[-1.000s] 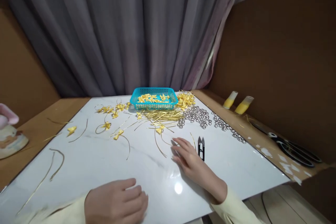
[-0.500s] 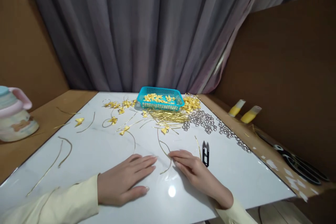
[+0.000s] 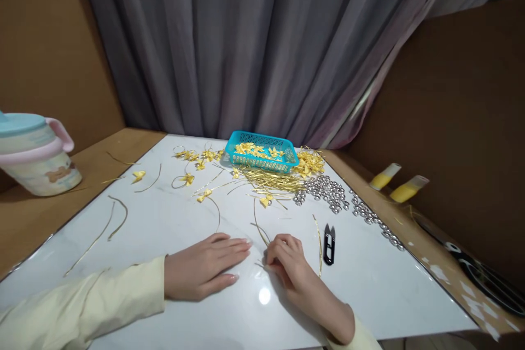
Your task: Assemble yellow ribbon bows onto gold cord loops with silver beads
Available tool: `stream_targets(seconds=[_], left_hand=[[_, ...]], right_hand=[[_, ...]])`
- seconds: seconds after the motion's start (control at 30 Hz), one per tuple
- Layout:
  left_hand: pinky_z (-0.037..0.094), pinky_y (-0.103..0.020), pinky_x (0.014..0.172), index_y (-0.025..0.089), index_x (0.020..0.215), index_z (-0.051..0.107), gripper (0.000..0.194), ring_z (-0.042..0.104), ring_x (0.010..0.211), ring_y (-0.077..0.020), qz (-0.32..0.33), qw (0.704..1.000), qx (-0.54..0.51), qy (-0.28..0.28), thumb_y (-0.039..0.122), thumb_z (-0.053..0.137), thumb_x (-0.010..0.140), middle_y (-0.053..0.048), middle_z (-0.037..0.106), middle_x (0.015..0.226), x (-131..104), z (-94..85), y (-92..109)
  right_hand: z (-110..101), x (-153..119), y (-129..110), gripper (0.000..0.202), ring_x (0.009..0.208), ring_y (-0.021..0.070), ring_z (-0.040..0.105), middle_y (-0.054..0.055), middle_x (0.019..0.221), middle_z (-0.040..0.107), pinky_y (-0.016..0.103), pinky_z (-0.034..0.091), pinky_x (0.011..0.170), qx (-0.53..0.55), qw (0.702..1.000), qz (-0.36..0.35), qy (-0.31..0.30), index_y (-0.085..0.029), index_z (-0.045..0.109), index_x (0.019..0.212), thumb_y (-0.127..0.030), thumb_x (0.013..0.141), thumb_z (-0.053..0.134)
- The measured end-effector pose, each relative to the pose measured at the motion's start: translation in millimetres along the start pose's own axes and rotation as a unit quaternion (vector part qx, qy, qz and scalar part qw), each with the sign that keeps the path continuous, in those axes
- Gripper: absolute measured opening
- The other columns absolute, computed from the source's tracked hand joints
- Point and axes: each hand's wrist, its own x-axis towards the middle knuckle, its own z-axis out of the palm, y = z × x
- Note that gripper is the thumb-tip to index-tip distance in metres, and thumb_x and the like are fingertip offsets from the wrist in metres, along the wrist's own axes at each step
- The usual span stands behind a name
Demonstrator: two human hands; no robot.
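My left hand (image 3: 209,268) lies flat on the white tabletop with its fingers stretched out and nothing in it. Opposite it, my right hand (image 3: 289,262) has its fingers curled and pinched together over a thin gold cord, whose short ends stick out to the left of the fingertips. Another gold cord (image 3: 256,216) runs from just above these fingers toward a small yellow ribbon bow (image 3: 266,200). The exact grip is partly hidden behind the curled fingers. Beside the right hand are a gold strip (image 3: 319,243) and black thread snips (image 3: 329,244).
A blue basket (image 3: 262,163) of yellow bows stands at the back, with gold cords (image 3: 273,179) before it and silver rings (image 3: 328,191) to its right. More bows and cords lie left. A cup (image 3: 41,161), yellow tubes (image 3: 385,176) and scissors (image 3: 488,279) flank the tabletop.
My right hand's fingers have curled in over the gold cord, where before they lay straighter against it. My left hand stays flat. The whole view has shifted and tilted slightly.
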Motion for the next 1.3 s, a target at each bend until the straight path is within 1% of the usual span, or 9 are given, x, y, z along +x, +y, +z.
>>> stream_targets(seconds=[0.17,0.3,0.37,0.47,0.53,0.83,1.03,1.17,1.3], left_hand=[[0.028,-0.04,0.104,0.019,0.136,0.035,0.046,0.037,0.128,-0.0236,0.004,1.0,-0.02,0.013,0.026,0.039,0.091,-0.012,0.041,0.138,-0.6,-1.6,0.1],[0.036,-0.042,0.096,0.017,0.12,0.053,0.033,0.057,0.105,-0.0226,-0.038,0.988,-0.119,0.086,0.023,0.041,0.09,-0.013,0.064,0.111,0.8,2.2,12.9],[0.046,-0.038,0.083,0.017,0.115,0.054,0.032,0.063,0.085,-0.0193,-0.117,0.948,-0.274,0.11,0.029,0.05,0.086,-0.01,0.069,0.09,4.5,7.8,22.7],[0.052,-0.032,0.062,0.017,0.116,0.044,0.049,0.063,0.062,-0.0149,-0.184,0.804,-0.565,0.027,0.035,0.065,0.075,-0.002,0.065,0.072,14.2,17.7,33.0],[0.051,-0.026,0.053,0.016,0.105,0.044,0.046,0.062,0.052,-0.0121,-0.192,0.751,-0.632,0.007,0.036,0.069,0.072,-0.001,0.064,0.068,21.3,22.2,34.3],[0.033,-0.014,0.032,0.009,0.066,0.058,0.031,0.054,0.035,-0.0069,-0.219,0.716,-0.663,0.016,0.038,0.065,0.075,-0.002,0.062,0.051,25.3,19.5,17.6],[0.043,-0.018,0.048,0.01,0.067,0.059,0.025,0.067,0.08,-0.0195,-0.219,0.646,-0.726,0.09,0.031,0.07,0.073,-0.014,0.069,0.088,24.8,12.5,12.8],[0.046,-0.022,0.06,0.01,0.067,0.063,0.021,0.061,0.086,-0.0169,-0.196,0.623,-0.746,0.13,0.029,0.067,0.076,-0.011,0.066,0.091,25.7,9.3,7.3],[0.043,-0.018,0.055,0.01,0.067,0.062,0.028,0.058,0.059,-0.0089,-0.211,0.641,-0.73,0.109,0.036,0.068,0.074,-0.006,0.065,0.069,25.2,9.0,5.2]], right_hand=[[-5.9,-3.7,-5.0,0.01,0.082,0.0185,0.05,0.004,0.083,0.053,0.032,0.039,0.075,0.211,0.973,0.072,0.056,-0.02,0.05,0.077,-0.024,0.086,0.048],[2.8,1.1,-21.9,0.018,0.066,0.0129,0.049,0.0,0.073,0.053,0.026,0.039,0.065,0.493,0.85,0.138,0.123,-0.02,0.051,0.079,-0.033,0.077,0.063],[11.6,4.8,-30.8,0.022,0.063,0.0126,0.048,-0.002,0.066,0.052,0.025,0.039,0.065,0.581,0.79,0.163,0.108,-0.021,0.052,0.084,-0.033,0.072,0.067],[22.7,10.7,-40.4,0.028,0.063,0.0131,0.048,-0.003,0.063,0.049,0.026,0.041,0.067,0.671,0.719,0.159,0.086,-0.021,0.053,0.083,-0.033,0.066,0.072],[26.1,14.2,-43.4,0.03,0.062,0.0133,0.047,-0.003,0.063,0.047,0.026,0.042,0.067,0.703,0.689,0.151,0.084,-0.022,0.053,0.083,-0.031,0.063,0.073],[11.4,10.3,-28.2,0.033,0.062,0.0086,0.052,-0.003,0.069,0.055,0.018,0.046,0.064,0.748,0.634,0.152,0.126,-0.021,0.062,0.085,-0.013,0.056,0.077],[5.7,4.6,-14.8,0.024,0.064,0.009,0.061,0.0,0.072,0.066,0.019,0.049,0.066,0.727,0.644,0.21,0.112,-0.018,0.067,0.078,-0.014,0.057,0.078],[9.8,4.6,-19.5,0.023,0.084,0.0149,0.062,0.006,0.094,0.068,0.029,0.045,0.085,0.654,0.72,0.205,0.109,-0.018,0.064,0.093,-0.023,0.071,0.07],[11.9,4.7,-25.9,0.024,0.078,0.0156,0.057,0.007,0.087,0.066,0.027,0.044,0.071,0.518,0.811,0.238,0.13,-0.015,0.067,0.088,-0.031,0.07,0.071]])
